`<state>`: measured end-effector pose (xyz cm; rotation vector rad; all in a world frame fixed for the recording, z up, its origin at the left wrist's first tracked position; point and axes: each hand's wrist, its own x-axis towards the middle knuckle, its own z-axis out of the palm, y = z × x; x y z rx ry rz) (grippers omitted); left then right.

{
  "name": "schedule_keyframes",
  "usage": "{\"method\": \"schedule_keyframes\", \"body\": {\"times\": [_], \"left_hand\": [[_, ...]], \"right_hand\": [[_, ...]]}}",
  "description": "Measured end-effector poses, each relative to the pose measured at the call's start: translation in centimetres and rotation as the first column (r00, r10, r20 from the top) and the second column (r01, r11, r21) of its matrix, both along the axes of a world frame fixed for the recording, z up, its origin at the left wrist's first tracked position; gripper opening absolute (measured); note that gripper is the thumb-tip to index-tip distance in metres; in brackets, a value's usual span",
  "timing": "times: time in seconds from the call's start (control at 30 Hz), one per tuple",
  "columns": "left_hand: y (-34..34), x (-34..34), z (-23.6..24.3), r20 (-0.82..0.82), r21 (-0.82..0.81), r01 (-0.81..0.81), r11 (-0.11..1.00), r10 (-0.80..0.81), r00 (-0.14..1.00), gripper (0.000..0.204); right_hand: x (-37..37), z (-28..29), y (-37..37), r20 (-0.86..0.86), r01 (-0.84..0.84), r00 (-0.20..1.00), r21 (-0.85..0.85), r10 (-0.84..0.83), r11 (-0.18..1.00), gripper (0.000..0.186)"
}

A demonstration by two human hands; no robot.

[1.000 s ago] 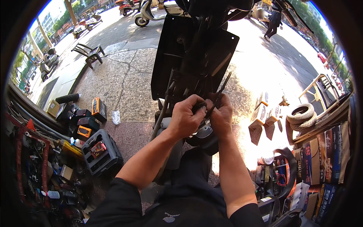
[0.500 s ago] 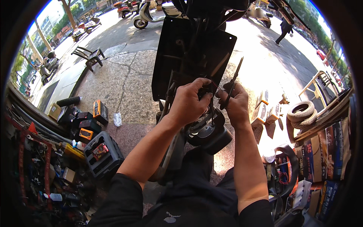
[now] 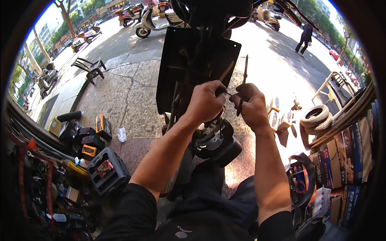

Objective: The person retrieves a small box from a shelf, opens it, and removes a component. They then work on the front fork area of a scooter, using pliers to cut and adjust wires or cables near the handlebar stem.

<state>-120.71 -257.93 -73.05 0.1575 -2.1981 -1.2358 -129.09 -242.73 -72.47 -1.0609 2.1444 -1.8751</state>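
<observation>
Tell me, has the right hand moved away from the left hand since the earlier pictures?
Yes. The right hand, holding a thin dark tool, has drifted right, away from the left hand, judged against the black panel.

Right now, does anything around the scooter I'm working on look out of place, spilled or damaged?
Only small things stand out. A crumpled white scrap lies loose on the stone pavement beside the orange and black tool cases. Two pale tyres sit stacked unevenly at the right. I see no spill or clear damage.
</observation>
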Motion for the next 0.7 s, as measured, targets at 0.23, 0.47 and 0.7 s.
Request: {"method": "schedule_keyframes", "body": {"times": [0.23,0.47,0.7], "left_hand": [[-0.3,-0.4,-1.4,-0.009,0.35,0.077,0.934,-0.079,0.997,0.007],[-0.8,-0.9,-1.8,-0.141,0.56,0.158,0.814,-0.094,0.985,0.007],[-1.2,-0.8,-2.0,-0.114,0.462,0.199,0.864,-0.164,0.98,0.005]], "right_hand": [[-0.3,-0.6,-0.5,0.051,0.083,0.995,-0.012,-0.083,0.996,0.03],[-0.4,-0.8,-1.0,0.064,0.089,0.995,-0.108,-0.082,0.99,0.024],[0.2,0.0,-1.4,0.043,0.038,0.999,-0.14,-0.032,0.989,0.022]]}}
